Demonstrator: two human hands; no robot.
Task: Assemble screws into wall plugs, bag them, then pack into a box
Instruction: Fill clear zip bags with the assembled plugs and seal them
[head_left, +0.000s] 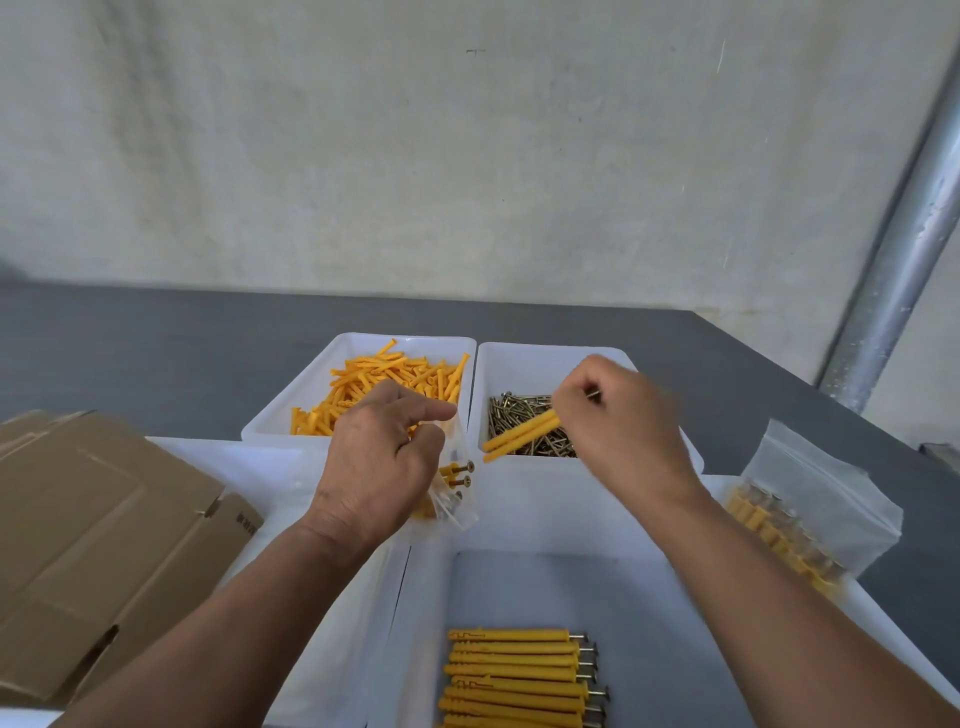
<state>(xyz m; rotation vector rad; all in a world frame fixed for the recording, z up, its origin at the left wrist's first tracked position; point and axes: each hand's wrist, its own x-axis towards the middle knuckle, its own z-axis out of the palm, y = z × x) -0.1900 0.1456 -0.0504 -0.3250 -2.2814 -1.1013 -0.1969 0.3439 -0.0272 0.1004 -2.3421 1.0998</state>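
Currently on bench (156, 353): cardboard box (93, 545) at left, white trays in the middle, one filled bag (815, 499) at far right.
Trays: plug tray (358, 343) holds loose plugs (384, 374); screw tray (519, 358) holds loose screws (519, 408); near tray (649, 623) holds a row of assembled plugs (514, 670).
Left hand (379, 467): pinches a small clear bag (457, 488), mouth held open, a few filled plugs inside.
Right hand (623, 426): grips a pair of plugs (519, 436) with screws in, tips aimed at the bag mouth, just beside it.
Step (judged): bagging; boxing not yet begun.
Next move: steer both tips cleanly into the mouth; the thin film may fold.
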